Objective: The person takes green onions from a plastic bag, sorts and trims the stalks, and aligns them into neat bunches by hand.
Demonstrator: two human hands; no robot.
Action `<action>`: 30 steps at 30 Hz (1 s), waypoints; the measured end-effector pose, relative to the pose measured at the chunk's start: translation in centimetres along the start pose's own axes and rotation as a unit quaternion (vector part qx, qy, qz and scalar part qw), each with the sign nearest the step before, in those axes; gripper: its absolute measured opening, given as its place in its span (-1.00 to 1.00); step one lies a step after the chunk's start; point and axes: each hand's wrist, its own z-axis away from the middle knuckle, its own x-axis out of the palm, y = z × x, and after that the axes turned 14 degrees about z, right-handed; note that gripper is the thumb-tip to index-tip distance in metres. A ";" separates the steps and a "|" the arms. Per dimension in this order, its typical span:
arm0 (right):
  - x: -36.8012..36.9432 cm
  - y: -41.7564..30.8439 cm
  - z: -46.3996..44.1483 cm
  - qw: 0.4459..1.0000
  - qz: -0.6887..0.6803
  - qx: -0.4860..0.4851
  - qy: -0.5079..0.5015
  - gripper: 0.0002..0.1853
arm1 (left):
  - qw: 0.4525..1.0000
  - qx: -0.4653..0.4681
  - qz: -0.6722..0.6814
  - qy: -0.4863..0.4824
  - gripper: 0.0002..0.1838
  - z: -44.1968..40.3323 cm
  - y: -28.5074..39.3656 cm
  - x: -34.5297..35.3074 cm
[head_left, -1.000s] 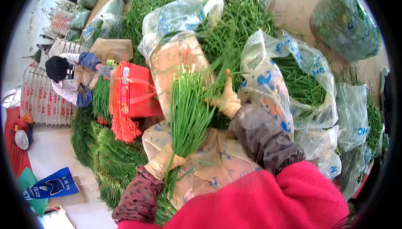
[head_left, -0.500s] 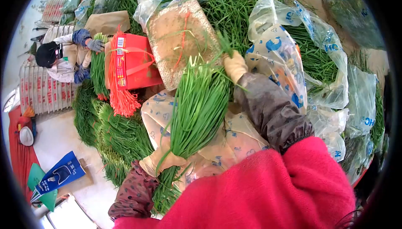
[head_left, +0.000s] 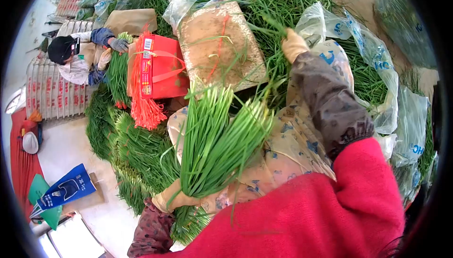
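Note:
My left hand [head_left: 177, 197], in a pale glove, is closed around the leafy end of a large bunch of garlic chives [head_left: 214, 147]. The bunch fans out over my lap, its pale cut ends pointing away from me. Farther out, my gloved right hand [head_left: 294, 45] is closed on a few green blades [head_left: 273, 24], blurred by motion, at the edge of a big heap of loose chives [head_left: 290, 0]. A dirty, patterned board [head_left: 222, 45] with a red tie on it lies between the bunch and the heap.
A red box [head_left: 165, 67] with orange-red ties [head_left: 146, 111] sits left of the board. Bundled chives [head_left: 141, 149] are piled at left. Clear plastic bags [head_left: 387, 102] of greens stand at right. Another person [head_left: 75, 59] handles a bundle at upper left.
My right hand has moved up and right, away from the bunch toward the heap. The bunch in my left hand now spreads into two parts. The view has shifted slightly.

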 end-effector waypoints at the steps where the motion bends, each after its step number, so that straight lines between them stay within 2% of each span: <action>1: -2.3 0.0 0.1 0.999 -0.034 0.014 0.009 -0.75 | 0.999 0.005 -0.052 0.000 -0.47 0.6 -0.8 -0.2; 3: -2.0 1.0 -2.3 0.974 0.163 -0.145 -0.060 -0.53 | 0.990 0.025 -0.135 -0.014 -0.50 1.3 -1.3 -0.6; 4: -7.0 -2.3 0.2 0.963 0.209 -0.099 -0.142 -0.43 | 0.991 0.023 -0.132 -0.013 -0.50 1.5 -1.4 -0.6; 6: -11.0 -4.5 2.3 0.887 0.360 -0.240 -0.162 -0.53 | 0.989 0.031 -0.136 -0.039 -0.51 1.4 -1.6 -0.9; 7: -11.7 -6.2 2.7 0.891 0.336 -0.244 -0.181 -0.67 | 0.991 0.042 -0.123 -0.036 -0.51 1.3 -1.8 -1.0; 8: -11.8 -8.4 4.4 0.897 0.306 -0.274 -0.161 -0.69 | 0.991 0.043 -0.124 -0.038 -0.51 0.8 -1.8 -1.1; 9: -13.0 -11.1 7.3 0.890 0.258 -0.354 -0.130 -0.70 | 0.983 0.068 -0.167 -0.046 -0.50 0.3 -1.7 -1.4; 10: -14.6 -13.8 10.5 0.853 0.194 -0.468 -0.123 -0.64 | 0.972 0.093 -0.210 -0.055 -0.49 -0.3 -1.7 -1.7; 11: -14.0 -15.4 13.3 0.789 -0.042 -0.607 -0.085 -0.53 | 0.951 0.051 -0.298 -0.056 -0.42 -1.0 -3.1 -2.6; 12: -15.1 -17.2 16.5 0.697 -0.131 -0.695 -0.121 -0.46 | 0.949 0.052 -0.304 -0.061 -0.42 -1.1 -2.6 -2.5; 13: -15.0 -18.7 19.2 0.612 -0.162 -0.763 -0.134 -0.41 | 0.968 0.070 -0.242 -0.004 -0.39 -1.0 -1.8 -2.0; 14: -15.6 -19.6 21.3 0.582 -0.072 -0.787 -0.191 -0.33 | 0.979 0.087 -0.177 0.052 -0.35 -0.9 -0.8 -1.5; 15: -16.0 -19.0 22.4 0.590 -0.062 -0.789 -0.158 -0.28 | 0.950 0.081 -0.302 0.030 -0.33 -0.7 0.6 -1.1; 16: -15.6 -18.4 22.3 0.597 -0.038 -0.783 -0.172 -0.25 | 0.904 0.081 -0.421 0.007 -0.31 -0.5 1.9 -0.8; 17: -15.2 -17.9 22.2 0.603 -0.014 -0.776 -0.184 -0.21 | 0.946 0.010 -0.323 0.020 -0.34 -0.5 0.5 -1.8; 18: -14.8 -17.7 21.1 0.617 0.059 -0.739 -0.264 -0.17 | 0.973 -0.062 -0.219 0.035 -0.38 -0.4 -1.2 -2.4; 19: -14.5 -17.6 19.9 0.626 0.139 -0.693 -0.329 -0.13 | 0.980 -0.008 -0.194 0.041 -0.42 -0.3 -1.6 -2.0; 20: -12.2 -15.9 18.7 0.637 0.144 -0.657 -0.377 -0.11 | 0.981 -0.007 -0.192 0.039 -0.42 -0.3 -3.9 -2.6; 21: -9.8 -14.2 17.5 0.648 0.148 -0.616 -0.422 -0.10 | 0.994 -0.008 -0.106 0.039 -0.43 -0.8 -7.5 -3.8; 23: -7.6 -10.9 16.1 0.674 0.150 -0.546 -0.475 -0.07 | 0.973 0.015 -0.228 0.036 -0.43 -0.4 -5.3 -2.2; 24: -7.7 -9.5 16.0 0.689 0.146 -0.517 -0.487 -0.06 | 0.973 0.016 -0.228 0.033 -0.43 -0.8 -5.8 -1.8; 26: -6.0 -7.2 15.8 0.719 0.000 -0.490 -0.493 -0.04 | 0.989 0.037 -0.116 0.086 -0.49 -1.2 -6.8 -1.1; 27: -8.9 -7.7 16.0 0.748 0.001 -0.408 -0.524 -0.06 | 0.995 0.029 -0.030 0.089 -0.53 -1.3 -6.7 -0.8; 28: -8.7 -7.9 16.1 0.789 0.019 -0.356 -0.500 -0.19 | 0.994 0.022 0.056 0.093 -0.58 -1.5 -6.5 -0.5; 30: -9.0 -8.6 15.9 0.836 0.002 -0.362 -0.413 -0.36 | 0.972 0.046 -0.216 0.080 -0.59 -2.2 -8.3 -1.8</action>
